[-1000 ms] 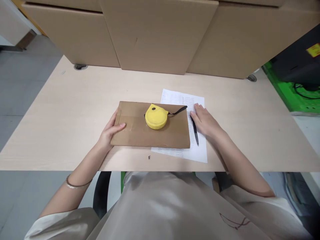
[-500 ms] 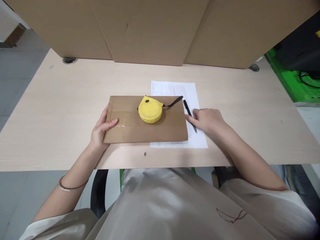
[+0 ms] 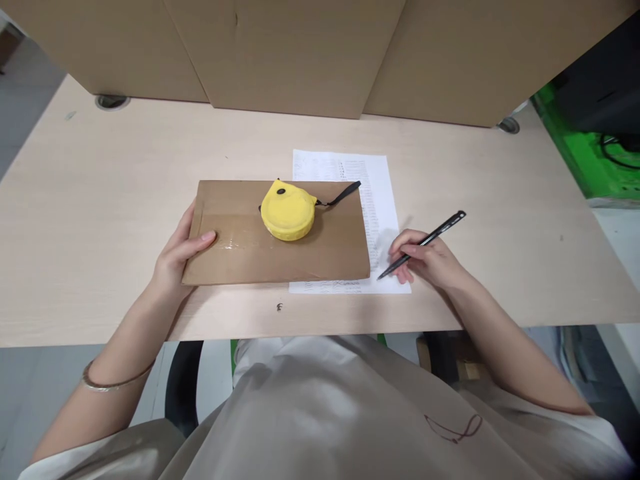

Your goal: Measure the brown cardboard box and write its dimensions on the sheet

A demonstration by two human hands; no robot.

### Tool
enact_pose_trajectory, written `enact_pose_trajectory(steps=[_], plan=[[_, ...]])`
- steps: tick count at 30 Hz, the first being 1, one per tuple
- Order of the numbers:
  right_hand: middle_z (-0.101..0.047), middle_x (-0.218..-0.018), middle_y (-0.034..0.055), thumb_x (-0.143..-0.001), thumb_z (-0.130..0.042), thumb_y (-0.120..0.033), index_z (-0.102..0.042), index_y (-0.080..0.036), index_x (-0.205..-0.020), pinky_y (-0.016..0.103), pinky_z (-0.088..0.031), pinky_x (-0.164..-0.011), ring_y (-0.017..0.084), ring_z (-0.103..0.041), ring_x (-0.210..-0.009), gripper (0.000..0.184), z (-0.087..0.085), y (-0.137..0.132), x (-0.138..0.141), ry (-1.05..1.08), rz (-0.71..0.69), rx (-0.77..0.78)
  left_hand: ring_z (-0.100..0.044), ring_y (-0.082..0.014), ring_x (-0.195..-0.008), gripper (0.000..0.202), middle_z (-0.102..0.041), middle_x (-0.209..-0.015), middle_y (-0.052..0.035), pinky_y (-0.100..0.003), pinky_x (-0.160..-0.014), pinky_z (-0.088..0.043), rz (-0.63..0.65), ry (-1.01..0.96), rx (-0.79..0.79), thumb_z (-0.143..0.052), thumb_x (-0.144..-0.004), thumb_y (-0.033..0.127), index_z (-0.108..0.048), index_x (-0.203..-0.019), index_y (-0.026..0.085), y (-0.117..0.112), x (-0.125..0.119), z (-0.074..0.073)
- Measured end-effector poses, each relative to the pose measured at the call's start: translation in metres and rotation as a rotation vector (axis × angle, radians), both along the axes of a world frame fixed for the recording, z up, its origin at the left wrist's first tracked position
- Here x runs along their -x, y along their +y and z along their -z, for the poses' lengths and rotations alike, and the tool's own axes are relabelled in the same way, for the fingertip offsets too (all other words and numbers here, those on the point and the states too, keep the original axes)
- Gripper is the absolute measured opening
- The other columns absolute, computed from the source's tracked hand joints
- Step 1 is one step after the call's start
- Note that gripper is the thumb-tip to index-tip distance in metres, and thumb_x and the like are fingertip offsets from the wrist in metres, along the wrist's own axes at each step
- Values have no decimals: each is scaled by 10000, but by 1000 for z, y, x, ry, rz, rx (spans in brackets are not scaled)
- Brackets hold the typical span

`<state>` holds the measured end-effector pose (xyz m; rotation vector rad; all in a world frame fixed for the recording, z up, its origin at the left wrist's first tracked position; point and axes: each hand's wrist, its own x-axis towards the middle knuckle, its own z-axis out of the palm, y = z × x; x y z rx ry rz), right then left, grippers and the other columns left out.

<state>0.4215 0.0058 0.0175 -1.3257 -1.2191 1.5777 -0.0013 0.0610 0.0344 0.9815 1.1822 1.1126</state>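
Observation:
My left hand (image 3: 180, 247) grips the left end of a flat cardboard box (image 3: 240, 260), thumb on top and the other fingers at its edge and underneath. On the box rests a round yellow case (image 3: 287, 212) with a black spot and a black wrist strap (image 3: 345, 193) reaching right. My right hand (image 3: 425, 257) holds a black pen (image 3: 435, 235) in a writing grip, its tip pointing down and left over the printed sheet of paper (image 3: 385, 220). Whether the tip touches the paper I cannot tell. The box covers much of the sheet.
A tall cardboard panel (image 3: 285, 53) stands along the back of the pale wooden table (image 3: 525, 220). Two cable holes (image 3: 113, 102) sit at the back corners. A small dark mark (image 3: 279, 307) is near the front edge. Green and black equipment (image 3: 585, 153) stands at the right.
My right hand has picked the pen up from the sheet and now holds it slanted. The box with the yellow case, still in my left hand, appears slightly further left as the view shifts.

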Motion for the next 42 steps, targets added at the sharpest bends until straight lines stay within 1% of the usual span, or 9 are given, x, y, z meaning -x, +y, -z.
enact_pose_trajectory(steps=[3,6,8,12,19,25,32,38,42], plan=[[-767,-680,102,-844,-812,-636,-684,-192,-818,338,-559,-452,245,-738,-545,463,1,-4,4,-54,-39,0,-716,-333,-1199,681,-752,-1397,-43,-305,-817,-609,-6,10,-20,-812,-812,318,-677,-1478,263,0,-1,0],[-684,-587,20,-776,-920,-485,-589,-225,-681,271,-508,-462,146,-626,-478,431,-3,-7,11,-196,-25,-148,-725,-333,-1171,685,-747,-1405,-44,-323,-830,-604,-18,24,-10,-814,-821,337,-667,-1487,271,-2,-1,0],[-652,-588,-5,-715,-956,-423,-570,-232,-662,254,-470,-471,118,-574,-487,434,-6,-9,18,-281,-38,-213,-735,-334,-1145,703,-747,-1398,-55,-336,-853,-600,-18,30,-10,-819,-820,347,-655,-1499,267,-2,-1,0],[-639,-620,-6,-733,-914,-381,-622,-230,-694,256,-438,-486,119,-550,-528,331,-11,-9,30,-359,-126,-154,-735,-349,-1148,707,-749,-1379,-76,-371,-926,-596,-20,43,-24,-818,-820,361,-650,-1498,248,-2,-1,0],[-646,-651,21,-766,-874,-339,-641,-210,-638,255,-389,-474,118,-532,-542,296,-7,-9,27,-335,-121,-124,-742,-349,-1153,689,-748,-1390,-72,-367,-917,-621,-30,47,-18,-811,-820,351,-660,-1485,250,-3,-2,-1],[-653,-651,19,-792,-877,-380,-638,-210,-654,260,-421,-475,121,-559,-531,324,0,-8,23,-273,-155,-106,-729,-367,-1199,656,-738,-1410,-73,-400,-985,-613,-37,25,-17,-812,-820,331,-683,-1458,252,-4,-3,-1],[-655,-657,16,-796,-849,-286,-640,-206,-648,254,-411,-480,112,-560,-525,268,1,-9,21,-259,-154,-91,-710,-380,-1230,690,-741,-1402,-74,-424,-1033,-592,-35,30,8,-841,-804,344,-672,-1466,251,-4,-5,-6],[-637,-652,12,-807,-851,-298,-624,-213,-653,262,-408,-483,117,-548,-524,288,1,-10,21,-252,-145,-86,-708,-364,-1236,691,-751,-1397,-54,-355,-907,-630,-42,10,-11,-842,-787,333,-687,-1456,259,-2,-4,-2],[-627,-657,13,-808,-854,-307,-623,-216,-642,267,-382,-476,117,-528,-523,299,1,-10,22,-262,-145,-109,-682,-371,-1282,719,-740,-1421,-62,-355,-923,-624,-40,19,4,-852,-782,340,-676,-1474,255,-2,-4,-3]])
